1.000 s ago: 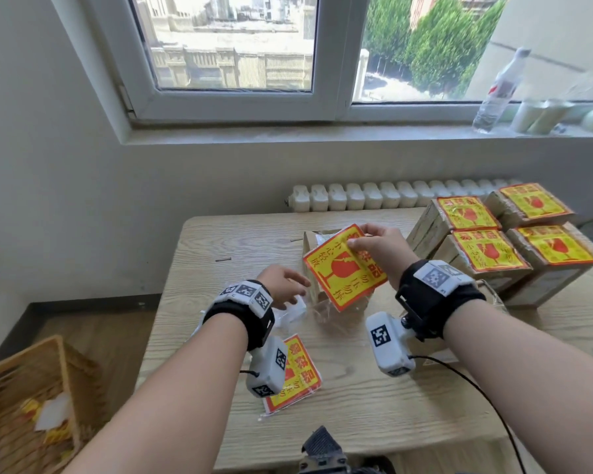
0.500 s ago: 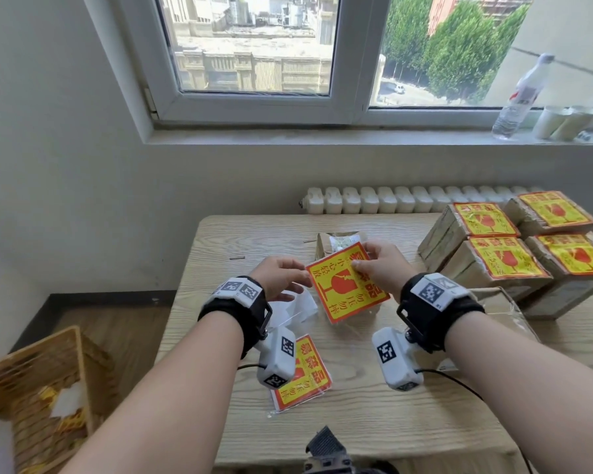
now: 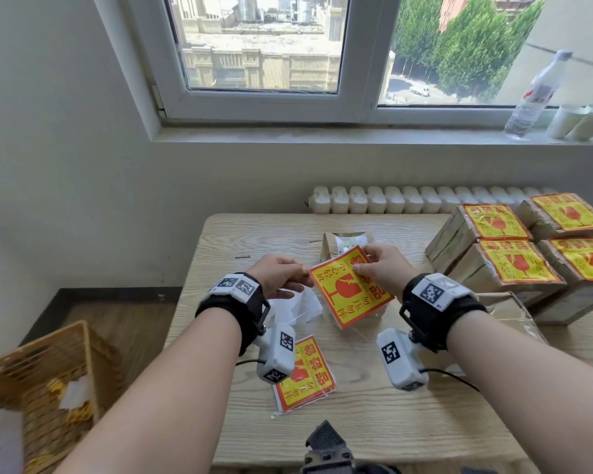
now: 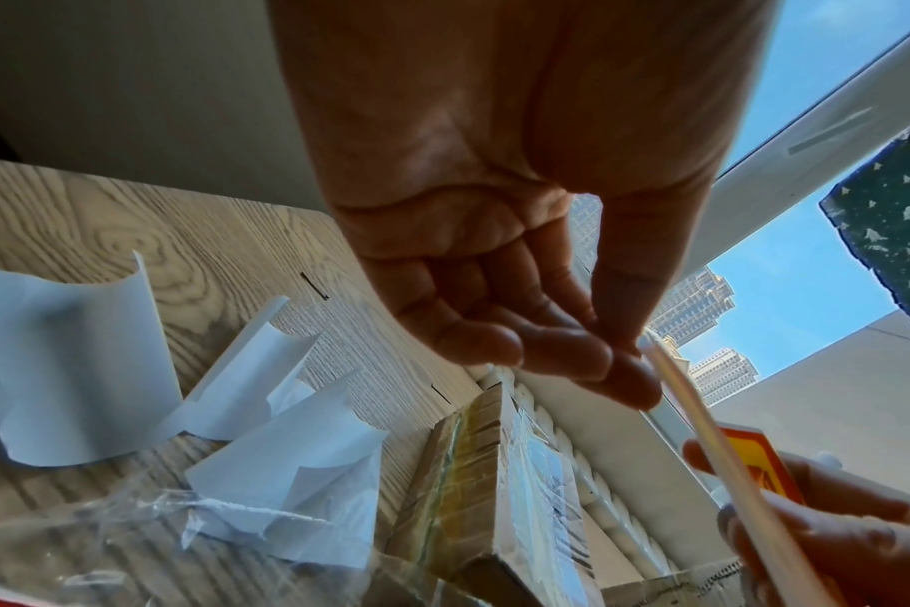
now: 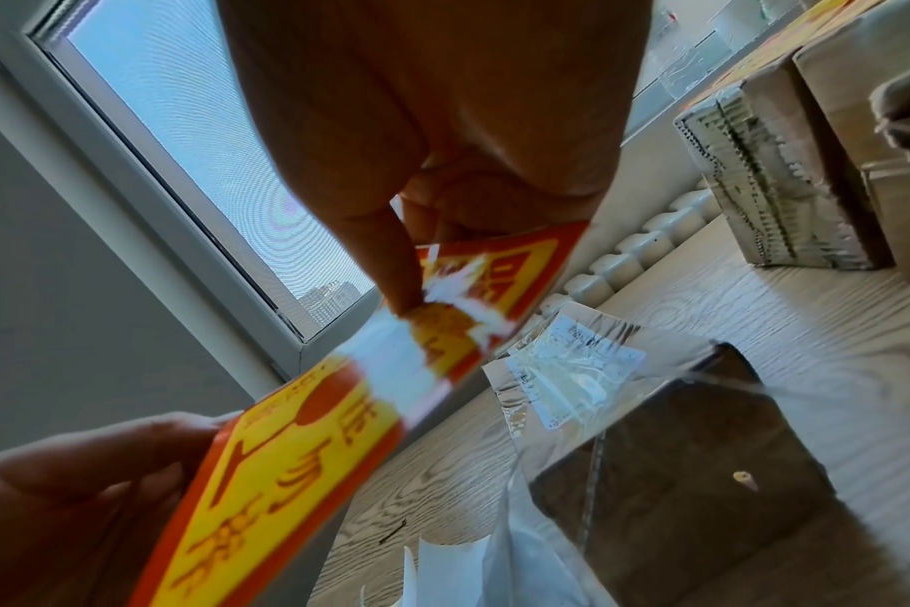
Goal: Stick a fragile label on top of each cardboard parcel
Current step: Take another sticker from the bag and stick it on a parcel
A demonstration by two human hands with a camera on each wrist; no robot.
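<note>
A yellow and red fragile label (image 3: 351, 290) hangs tilted over the table's middle. My right hand (image 3: 362, 265) pinches its top edge, thumb (image 5: 385, 263) on the printed face. My left hand (image 3: 300, 273) pinches its left corner, and in the left wrist view the label (image 4: 723, 447) shows edge-on at my fingertips (image 4: 624, 369). Behind the label stands a small unlabelled cardboard parcel (image 3: 343, 241), partly hidden. Several parcels with labels on top (image 3: 514, 265) are grouped at the right. More labels in a clear sleeve (image 3: 305, 374) lie near the front edge.
White backing papers (image 3: 298, 306) lie curled beneath my left hand. A clear plastic bag over flat cardboard (image 3: 504, 302) sits by my right wrist. A wicker basket (image 3: 38, 378) with scraps stands on the floor at left. A bottle (image 3: 534, 97) and cups (image 3: 575, 121) are on the windowsill.
My left hand rose from the backing papers and took the label's left corner. The label, still held by my right hand, came down slightly and tilted flatter.
</note>
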